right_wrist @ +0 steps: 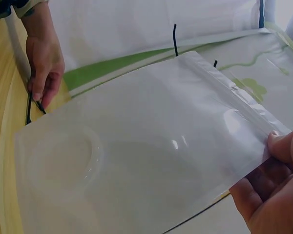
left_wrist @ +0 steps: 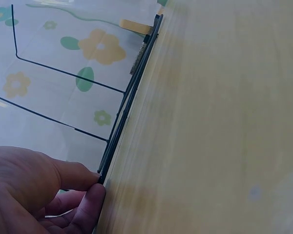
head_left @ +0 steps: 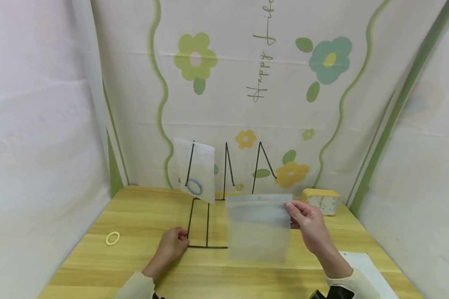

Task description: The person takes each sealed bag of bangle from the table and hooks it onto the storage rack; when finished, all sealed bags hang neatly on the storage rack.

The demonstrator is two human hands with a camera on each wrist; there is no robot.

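Observation:
My right hand [head_left: 310, 224] pinches a translucent zip bag [head_left: 258, 232] by its upper right corner, thumb in front. The bag hangs flat, seal upward, in front of a black wire rack [head_left: 207, 224] and hides part of its base. In the right wrist view a pale ring [right_wrist: 95, 153] shows faintly through the bag [right_wrist: 151, 126]. With thumb and finger, my left hand [head_left: 172, 245] pinches the wire at the rack's left front corner; the left wrist view shows this grip on the base [left_wrist: 122, 109]. Another bag [head_left: 205, 166], with a blue ring [head_left: 199, 191] inside, hangs from the rack's left hook.
A small yellow ring [head_left: 113, 233] lies on the wooden table [head_left: 134, 211] at the left. Behind my right hand stands a yellow clock [head_left: 321, 192]. A white, flat, bag-like sheet [head_left: 363, 268] lies at the right front. Flower-patterned curtains [head_left: 224, 104] enclose the table.

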